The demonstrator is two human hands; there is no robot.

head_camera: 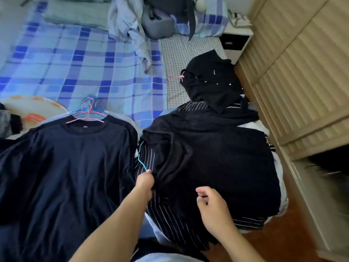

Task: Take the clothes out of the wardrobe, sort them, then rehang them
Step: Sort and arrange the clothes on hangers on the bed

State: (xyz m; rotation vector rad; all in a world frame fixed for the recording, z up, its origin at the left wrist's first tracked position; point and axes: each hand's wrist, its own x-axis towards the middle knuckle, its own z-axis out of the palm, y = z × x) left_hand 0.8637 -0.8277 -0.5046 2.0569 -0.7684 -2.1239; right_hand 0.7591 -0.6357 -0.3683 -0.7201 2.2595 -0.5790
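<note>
Seen from the head camera, two piles of dark clothing are laid out on a bed with a blue checked sheet [79, 72]. A thin blue hanger [142, 160] is pinched in the curled fingers of the left hand [145, 181], at the left edge of a black garment [217, 157] spread over a pinstriped garment [151, 163]. The right hand [211, 205] is held just above the black garment's lower part, fingers loosely curled with nothing gripped. To the left, a navy T-shirt [66, 167] is laid flat on top of its pile, with a bunch of pink and blue hangers [88, 110] at its collar. Farther back, a black buttoned shirt [209, 82] on a pink hanger [176, 77] is seen beside the ribbed wooden wardrobe [302, 72], near a white bedside cabinet [236, 40].
</note>
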